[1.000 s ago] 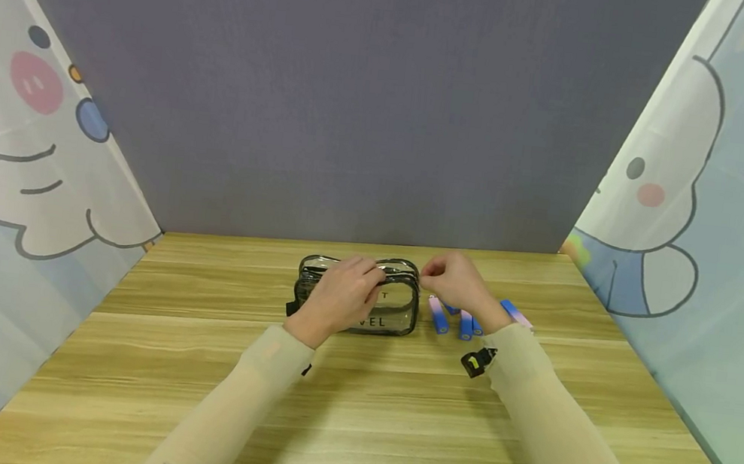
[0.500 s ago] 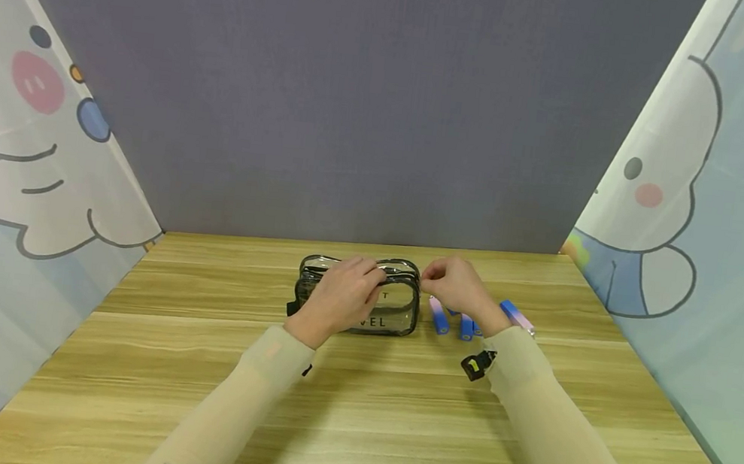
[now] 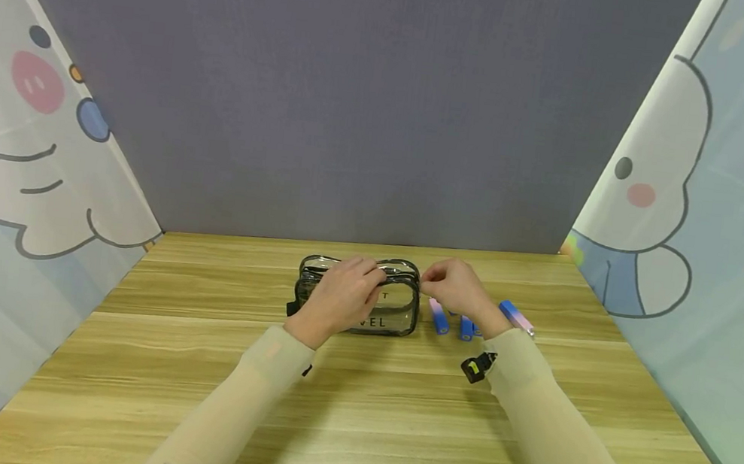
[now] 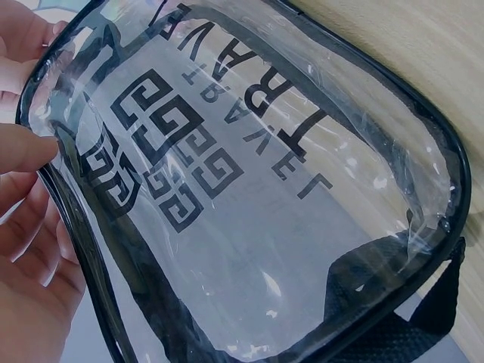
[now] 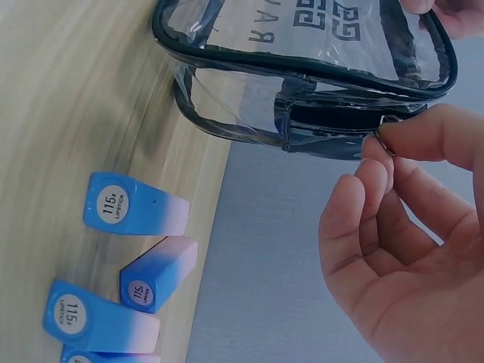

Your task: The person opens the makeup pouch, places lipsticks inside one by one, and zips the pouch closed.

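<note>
At clear pouch (image 3: 399,315) | left fingers (image 3: 363,268) gripping it | right fingers (image 5: 342,204) pinching zipper pull (image 5: 386,123)

Even, moderate light casts soft shadows on the table (image 3: 392,431) and small white glints on the clear pouch (image 4: 257,234).

In the head view, your left forearm (image 3: 234,406) rises from the bottom edge, your right forearm (image 3: 558,433) from the lower right. Near mid-frame, your left hand (image 3: 342,293) bends its fingers; your right hand (image 3: 457,282) pinches, thumb meeting finger.
</note>
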`<state>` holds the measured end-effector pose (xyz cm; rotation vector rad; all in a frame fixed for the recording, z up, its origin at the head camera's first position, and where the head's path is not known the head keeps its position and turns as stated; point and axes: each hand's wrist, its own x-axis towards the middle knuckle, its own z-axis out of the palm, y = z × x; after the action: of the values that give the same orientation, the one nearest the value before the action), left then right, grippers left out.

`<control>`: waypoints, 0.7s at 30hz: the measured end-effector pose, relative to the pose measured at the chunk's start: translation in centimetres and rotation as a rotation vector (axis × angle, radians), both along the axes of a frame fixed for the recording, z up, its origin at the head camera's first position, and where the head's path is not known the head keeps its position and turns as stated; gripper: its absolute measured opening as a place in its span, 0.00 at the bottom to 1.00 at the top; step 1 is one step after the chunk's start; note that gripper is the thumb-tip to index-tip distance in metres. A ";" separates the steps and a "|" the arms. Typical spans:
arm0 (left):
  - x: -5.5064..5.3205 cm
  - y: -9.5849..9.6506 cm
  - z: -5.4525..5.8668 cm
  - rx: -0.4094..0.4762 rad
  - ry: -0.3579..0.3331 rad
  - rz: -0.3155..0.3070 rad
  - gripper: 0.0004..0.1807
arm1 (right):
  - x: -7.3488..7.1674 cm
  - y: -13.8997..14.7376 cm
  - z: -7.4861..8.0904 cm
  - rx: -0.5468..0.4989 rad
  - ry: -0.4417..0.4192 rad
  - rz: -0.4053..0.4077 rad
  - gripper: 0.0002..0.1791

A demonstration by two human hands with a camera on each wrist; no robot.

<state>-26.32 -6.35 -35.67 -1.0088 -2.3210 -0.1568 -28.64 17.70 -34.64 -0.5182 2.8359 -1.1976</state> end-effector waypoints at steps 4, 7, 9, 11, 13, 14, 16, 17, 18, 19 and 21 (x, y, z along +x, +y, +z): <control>0.0 0.0 0.0 0.003 0.003 -0.004 0.02 | 0.1 -0.1 0.0 0.002 -0.004 -0.007 0.08; 0.0 0.0 0.1 0.003 0.007 -0.008 0.02 | 0.1 -0.1 0.0 0.002 -0.007 -0.011 0.08; 0.0 0.0 0.1 0.004 0.007 -0.010 0.02 | 0.1 -0.1 0.0 -0.001 -0.009 -0.009 0.08; 0.1 0.0 0.1 0.004 0.005 -0.009 0.02 | 0.1 -0.1 -0.1 -0.006 -0.012 -0.009 0.08; 0.1 0.0 0.0 0.005 0.002 -0.007 0.02 | 0.1 -0.1 -0.1 -0.013 -0.018 -0.004 0.08; 0.1 0.0 0.0 0.007 0.000 -0.006 0.02 | 0.1 -0.1 -0.2 -0.016 -0.022 -0.003 0.08; 0.1 0.0 0.0 0.004 -0.003 -0.005 0.02 | 0.0 -0.1 -0.2 -0.021 -0.027 -0.001 0.08; 0.1 0.0 0.0 0.002 -0.004 -0.005 0.02 | 0.0 -0.1 -0.3 -0.023 -0.030 -0.001 0.08; 0.1 0.0 0.0 0.001 -0.004 -0.006 0.02 | 0.0 -0.1 -0.3 -0.024 -0.029 0.000 0.08; 0.1 -0.1 0.0 0.000 -0.004 -0.006 0.02 | 0.1 -0.1 -0.3 -0.025 -0.029 -0.002 0.08; 0.1 -0.1 0.0 -0.005 -0.001 -0.002 0.02 | 0.1 -0.1 -0.3 -0.027 -0.028 -0.002 0.07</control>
<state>-26.23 -6.42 -35.70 -1.0139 -2.3227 -0.1528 -28.52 17.58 -34.96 -0.4962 2.8011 -1.2347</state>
